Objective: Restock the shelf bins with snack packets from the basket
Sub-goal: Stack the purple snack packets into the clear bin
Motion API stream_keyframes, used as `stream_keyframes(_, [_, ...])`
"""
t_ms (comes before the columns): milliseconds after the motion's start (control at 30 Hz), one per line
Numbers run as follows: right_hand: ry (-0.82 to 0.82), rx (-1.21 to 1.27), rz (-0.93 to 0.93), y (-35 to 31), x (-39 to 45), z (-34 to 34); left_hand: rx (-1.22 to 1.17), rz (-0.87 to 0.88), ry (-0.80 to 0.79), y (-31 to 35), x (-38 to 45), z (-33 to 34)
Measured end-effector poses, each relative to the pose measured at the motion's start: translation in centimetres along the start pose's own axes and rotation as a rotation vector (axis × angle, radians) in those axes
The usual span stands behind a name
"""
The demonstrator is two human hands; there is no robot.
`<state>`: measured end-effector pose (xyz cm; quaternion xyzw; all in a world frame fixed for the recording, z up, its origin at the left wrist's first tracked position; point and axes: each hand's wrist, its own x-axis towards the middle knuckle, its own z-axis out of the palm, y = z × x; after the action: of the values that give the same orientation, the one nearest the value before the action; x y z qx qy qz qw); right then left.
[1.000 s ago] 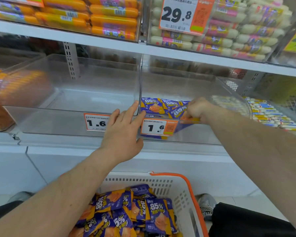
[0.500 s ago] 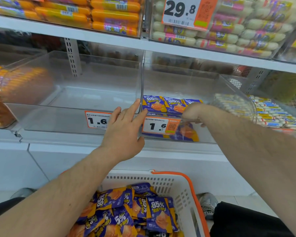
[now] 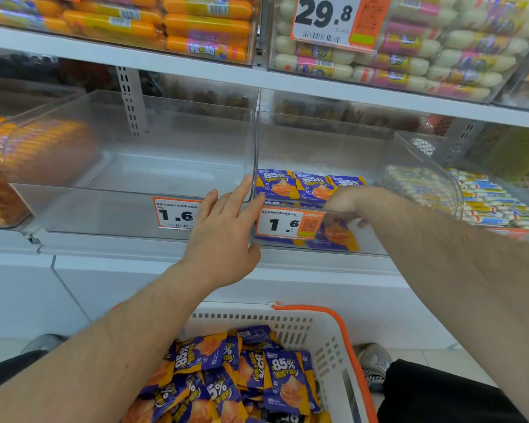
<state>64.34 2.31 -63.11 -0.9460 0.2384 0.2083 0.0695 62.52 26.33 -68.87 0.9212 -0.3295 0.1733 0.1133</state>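
Purple-and-orange snack packets (image 3: 284,383) fill the white basket (image 3: 327,346) with an orange rim at my knees. The clear right bin (image 3: 409,154) holds a row of the same packets (image 3: 277,184) standing at its front. My right hand (image 3: 345,203) reaches over that bin's front rim, its fingers curled down on one snack packet (image 3: 336,236) that stands just behind the clear front wall. My left hand (image 3: 223,236) is flat, its straight fingers touching the front edge where the two bins meet. The clear left bin (image 3: 104,209) holds nothing.
Price tags marked 1.6 (image 3: 174,213) sit on both bin fronts. Orange sausages (image 3: 0,178) fill the bin at far left and striped white sticks (image 3: 495,203) the one at right. The shelf above (image 3: 196,65) carries bins of orange and white sausages. White cabinet panels run below.
My right hand has lowered its packet from the rim down behind the bin's front wall. The left hand has stayed on the bin edge. The view has shifted slightly.
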Motion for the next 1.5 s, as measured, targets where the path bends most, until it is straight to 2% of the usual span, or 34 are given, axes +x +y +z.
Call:
stream_keyframes(133, [-0.009, -0.023, 0.000, -0.2, -0.2, 0.0, -0.026, 0.016, 0.009, -0.1, 0.1, 0.1])
stream_keyframes(200, [0.101, 0.015, -0.015, -0.2, 0.0, -0.1, -0.059, 0.028, 0.048, -0.1, 0.0, 0.2])
stream_keyframes(267, [0.380, 0.178, -0.030, 0.2, 0.4, 0.1, -0.129, 0.060, 0.162, 0.0, -0.6, 0.5])
stream_keyframes(300, [0.626, 0.230, -0.065, 0.5, 0.4, 0.5, -0.164, 0.082, 0.249, 0.2, -0.9, 0.7])
stream_keyframes(367, [1.212, 0.183, -0.302, 0.7, -0.7, 1.9, -0.217, 0.123, 0.353, 0.7, -1.7, 1.3])
stream_keyframes(400, [1.407, 0.145, -0.460, 0.5, -1.7, 2.9, -0.225, 0.149, 0.320, 0.9, -2.1, 1.6])
stream_keyframes(433, [1.500, 0.137, -0.612, -0.1, -2.9, 4.1, -0.225, 0.170, 0.209, 0.9, -2.4, 1.8])
stream_keyframes(467, [1.508, 0.151, -0.733, -0.6, -3.6, 6.0, -0.217, 0.167, 0.023, 0.9, -2.8, 2.0])
stream_keyframes(500, [1.464, 0.179, -0.814, -1.0, -4.0, 8.1, -0.200, 0.150, -0.185, 0.7, -3.2, 2.4])
stream_keyframes(567, [1.248, 0.248, -0.859, -1.5, -4.0, 13.2, -0.126, 0.090, -0.598, 0.0, -4.0, 3.0])
stream_keyframes(633, [0.908, 0.269, -0.742, -1.4, -3.6, 18.3, -0.079, 0.059, -0.884, -0.6, -4.9, 3.6])
stream_keyframes(667, [0.702, 0.265, -0.614, -1.3, -3.3, 20.4, -0.074, 0.062, -0.955, -0.8, -5.2, 4.1])
stream_keyframes(733, [0.346, 0.247, -0.347, -0.8, -2.6, 24.1, -0.075, 0.066, -1.020, -1.0, -5.6, 5.0])
stream_keyframes(833, [0.013, 0.272, -0.087, 0.1, -1.9, 29.2, -0.096, 0.071, -1.033, -1.1, -5.7, 5.7])
stream_keyframes(900, [-0.149, 0.166, -0.014, 0.4, -1.8, 31.8, -0.105, 0.093, -1.037, -1.0, -5.7, 5.9])
stream_keyframes(1000, [-0.311, -0.020, -0.037, 0.5, -2.3, 34.1, -0.117, 0.081, -1.038, -0.8, -5.5, 6.0])
stream_keyframes(1067, [-0.368, -0.071, -0.062, 0.5, -2.4, 34.9, -0.111, 0.086, -1.051, -0.7, -5.4, 6.1])
stream_keyframes(1267, [-0.270, -0.168, -0.174, 0.2, -3.4, 35.0, -0.107, 0.115, -1.036, -0.3, -5.1, 6.2])
stream_keyframes(1400, [-0.147, -0.200, -0.304, -0.3, -4.0, 31.7, -0.075, 0.104, -0.995, -0.1, -5.0, 5.9])
stream_keyframes(1500, [-0.061, -0.138, -0.315, -1.0, -3.8, 27.9, -0.054, 0.066, -0.964, 0.1, -4.9, 5.1])
